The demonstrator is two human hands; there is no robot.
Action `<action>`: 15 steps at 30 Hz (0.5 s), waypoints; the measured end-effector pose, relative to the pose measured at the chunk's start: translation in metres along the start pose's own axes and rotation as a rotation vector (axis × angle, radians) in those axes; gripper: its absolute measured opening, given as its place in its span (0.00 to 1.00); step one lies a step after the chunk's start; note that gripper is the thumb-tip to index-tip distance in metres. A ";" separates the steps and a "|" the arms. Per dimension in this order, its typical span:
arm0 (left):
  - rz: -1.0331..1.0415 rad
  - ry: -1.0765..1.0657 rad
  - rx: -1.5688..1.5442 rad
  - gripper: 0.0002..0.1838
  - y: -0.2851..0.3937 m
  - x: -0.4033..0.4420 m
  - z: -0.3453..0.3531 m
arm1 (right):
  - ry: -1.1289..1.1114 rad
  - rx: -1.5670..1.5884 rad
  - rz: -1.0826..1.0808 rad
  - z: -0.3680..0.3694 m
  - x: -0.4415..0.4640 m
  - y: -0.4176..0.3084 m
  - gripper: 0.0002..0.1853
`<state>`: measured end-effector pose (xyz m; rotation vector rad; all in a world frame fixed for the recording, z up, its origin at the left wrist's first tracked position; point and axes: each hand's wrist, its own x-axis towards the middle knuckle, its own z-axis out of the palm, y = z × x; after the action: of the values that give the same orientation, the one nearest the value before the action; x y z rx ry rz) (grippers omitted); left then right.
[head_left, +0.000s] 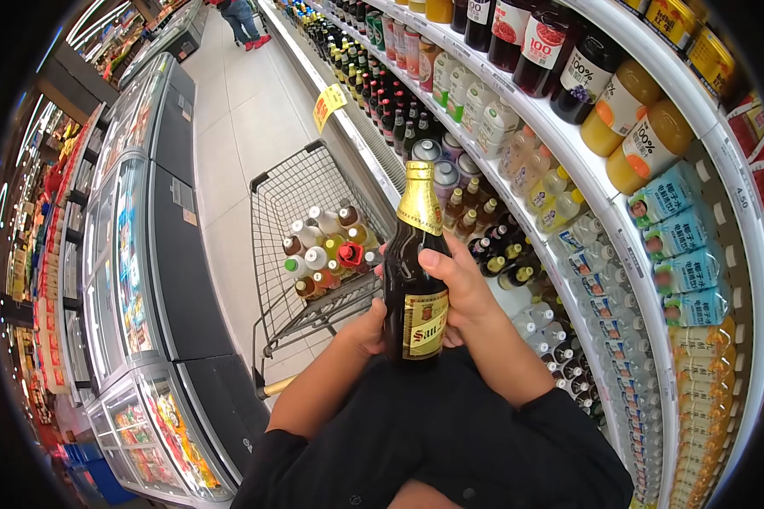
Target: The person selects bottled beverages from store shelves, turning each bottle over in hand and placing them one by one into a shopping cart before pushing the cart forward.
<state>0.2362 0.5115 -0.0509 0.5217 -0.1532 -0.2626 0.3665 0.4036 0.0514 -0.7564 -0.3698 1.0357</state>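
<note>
A dark glass beer bottle (410, 263) with gold foil round its neck and cap and a gold label near its base is held upright in front of my chest. My left hand (367, 327) grips its lower left side, fingers partly hidden behind the glass. Wrapped round the right side is my right hand (463, 284), its thumb lying across the front below the foil. Just beyond my left hand stands a wire shopping cart (267, 220). Several bottles (316, 258) with white, brown, green and red caps are grouped inside it.
Drink shelves (518, 93) curve along my right, with juice bottles (590, 76), water packs and beer bottles. A yellow price tag (329, 105) sticks out over the aisle. Glass-topped freezers (165, 204) line the left. Farther along the tiled floor (221, 127) a person (243, 24) stands.
</note>
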 end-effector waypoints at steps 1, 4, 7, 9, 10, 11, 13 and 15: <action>0.025 -0.078 -0.081 0.60 -0.001 0.003 0.005 | -0.002 -0.002 -0.002 0.000 0.000 -0.001 0.34; 0.025 -0.080 0.045 0.60 0.003 0.007 0.010 | -0.033 -0.025 0.011 -0.003 0.000 -0.004 0.36; 0.037 -0.018 0.081 0.55 0.015 0.005 0.023 | -0.081 -0.140 0.036 -0.012 0.001 -0.009 0.40; 0.053 0.089 0.100 0.51 0.017 -0.001 0.025 | -0.082 -0.448 -0.029 -0.016 0.001 -0.018 0.43; 0.068 0.190 0.119 0.47 0.018 -0.002 0.026 | -0.048 -0.429 -0.181 -0.009 0.003 -0.016 0.44; 0.070 0.190 0.117 0.47 0.018 0.001 0.032 | -0.048 -0.431 -0.179 -0.009 0.003 -0.015 0.44; 0.267 0.695 0.487 0.42 0.017 0.009 0.046 | 0.051 -0.448 -0.202 -0.009 0.000 -0.010 0.45; 0.291 0.774 0.583 0.42 0.014 0.011 0.046 | 0.075 -0.486 -0.220 -0.007 0.005 0.002 0.45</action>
<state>0.2399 0.4987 -0.0034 1.1306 0.4614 0.2909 0.3723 0.4059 0.0445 -1.1568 -0.6373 0.7114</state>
